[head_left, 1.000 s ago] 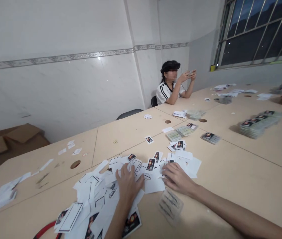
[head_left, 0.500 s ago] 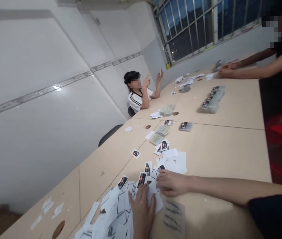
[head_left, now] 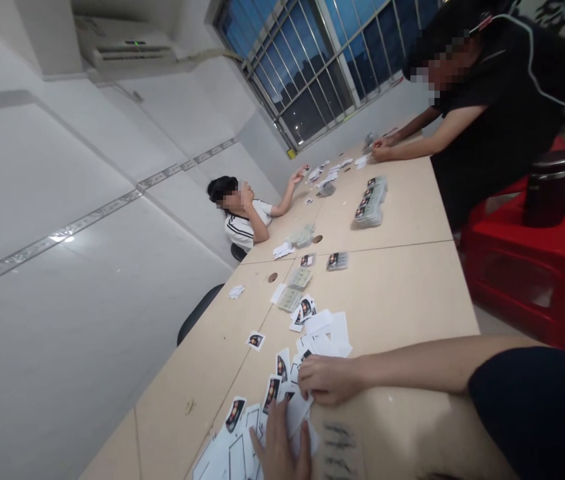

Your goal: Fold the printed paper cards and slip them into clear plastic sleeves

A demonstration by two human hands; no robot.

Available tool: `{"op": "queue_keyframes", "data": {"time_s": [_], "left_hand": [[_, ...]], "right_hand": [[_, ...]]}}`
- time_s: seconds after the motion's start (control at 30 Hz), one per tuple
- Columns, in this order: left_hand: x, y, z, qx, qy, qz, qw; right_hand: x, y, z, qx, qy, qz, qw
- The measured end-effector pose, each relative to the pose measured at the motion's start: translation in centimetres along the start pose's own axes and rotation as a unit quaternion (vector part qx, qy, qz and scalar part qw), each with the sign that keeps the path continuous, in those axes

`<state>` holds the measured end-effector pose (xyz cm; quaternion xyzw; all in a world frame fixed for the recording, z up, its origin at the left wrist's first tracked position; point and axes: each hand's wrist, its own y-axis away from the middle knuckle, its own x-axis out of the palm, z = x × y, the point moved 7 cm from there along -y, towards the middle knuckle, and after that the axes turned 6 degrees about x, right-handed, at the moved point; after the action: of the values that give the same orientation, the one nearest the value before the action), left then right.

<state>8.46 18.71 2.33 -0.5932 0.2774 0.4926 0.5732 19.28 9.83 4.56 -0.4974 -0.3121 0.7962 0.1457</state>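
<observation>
My left hand [head_left: 282,443] rests on a spread of white papers [head_left: 242,447] at the bottom, its fingers apart. Just up and to the right, my right hand [head_left: 330,379] lies at the papers' edge with its fingers curled; whatever is under the fingertips is hidden. Cards with a dark printed picture [head_left: 271,395] lie around the fingertips of both hands. Below my right hand sits a clear pack [head_left: 340,450] with dark thin items inside. More white sheets [head_left: 330,327] are beyond my right hand.
Clear packs [head_left: 290,299] and a small dark-labelled stack [head_left: 337,261] lie farther up the table [head_left: 402,287]. Taller stacks [head_left: 371,203] stand beyond. One person [head_left: 247,220] sits at the left edge; another [head_left: 502,100] leans in at the right, near a red stool [head_left: 527,267].
The view has swung right and up, showing more of the red stool and the air conditioner. The seated person's one hand has moved to the face. My hands stay on the papers.
</observation>
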Motion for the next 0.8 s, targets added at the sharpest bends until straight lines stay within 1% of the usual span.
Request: {"op": "queue_keyframes", "data": {"time_s": [0.1, 0.23, 0.33, 0.47, 0.67, 0.73, 0.8], "left_hand": [[-0.4, -0.1, -0.2, -0.008, 0.036, -0.003, 0.999], [-1.5, -0.3, -0.9, -0.014, 0.035, -0.010, 0.999], [-2.2, -0.2, -1.9, 0.010, 0.030, 0.000, 1.000], [-2.6, 0.3, -1.9, -0.044, 0.055, -0.008, 0.997], [-3.2, 0.5, -1.8, -0.090, 0.072, -0.037, 0.993], [-3.4, 0.5, -1.6, -0.104, 0.064, -0.046, 0.991], [-3.6, 0.6, -1.4, -0.120, 0.052, -0.051, 0.990]], "right_hand": [[0.1, 0.1, -0.3, 0.008, -0.007, -0.006, 1.000], [0.7, 0.2, -0.3, 0.017, -0.043, 0.007, 0.999], [1.1, 0.7, 0.0, 0.028, -0.064, 0.027, 0.997], [1.2, 1.3, 0.2, 0.045, -0.080, 0.050, 0.995], [0.8, 1.5, -0.3, 0.095, -0.094, 0.031, 0.991], [0.9, 1.5, -0.4, 0.092, -0.085, 0.039, 0.991], [1.2, 1.5, -0.1, 0.075, -0.078, 0.054, 0.993]]}}
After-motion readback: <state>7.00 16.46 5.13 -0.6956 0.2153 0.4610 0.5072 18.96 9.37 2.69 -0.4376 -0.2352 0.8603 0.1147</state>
